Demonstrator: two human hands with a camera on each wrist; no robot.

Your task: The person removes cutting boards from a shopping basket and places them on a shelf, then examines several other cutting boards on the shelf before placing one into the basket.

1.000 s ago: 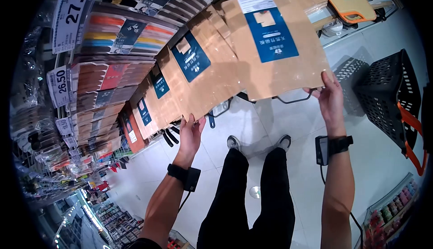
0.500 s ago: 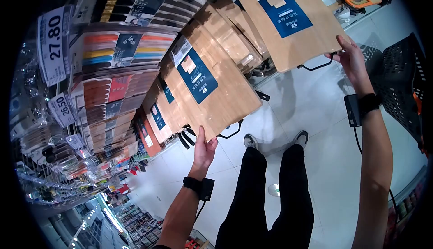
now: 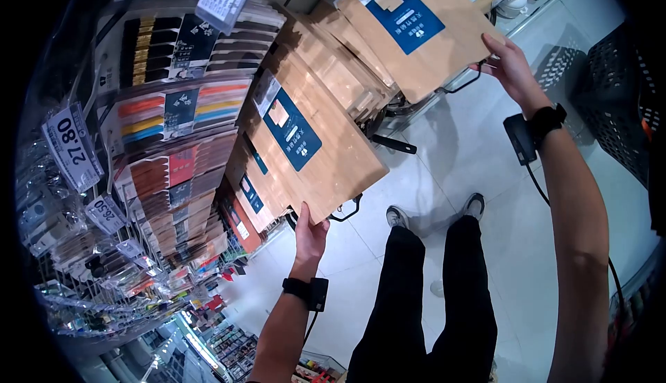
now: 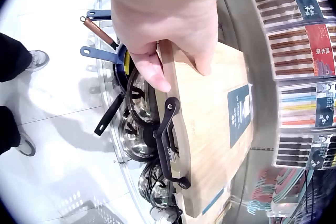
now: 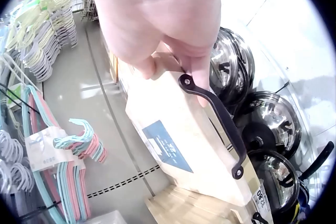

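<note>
In the head view, my left hand [image 3: 310, 237] holds a light wooden cutting board [image 3: 340, 168] by its near corner. The left wrist view shows the thumb and fingers on either side of the board's edge, beside a black handle [image 4: 171, 107]. Farther right, my right hand [image 3: 512, 71] grips a second cutting board [image 3: 454, 32] by a corner. Its black handle [image 5: 226, 124] stands just past the fingers in the right wrist view. Both boards carry dark blue labels and lie label up, tilted, a gap between them.
More wrapped boards [image 3: 354, 81] are stacked in the gap. Packaged knives or chopstick-like utensils [image 3: 184, 109] hang at left with price tags [image 3: 73, 148]. Pans and glass lids [image 5: 270, 121] sit below the boards. A black basket [image 3: 614, 98] stands on the floor at right, beyond my feet.
The two boards, side by side and overlapping a second ago, have come apart, showing the stack between them. The left board's handle has come into view. Both hands keep their hold.
</note>
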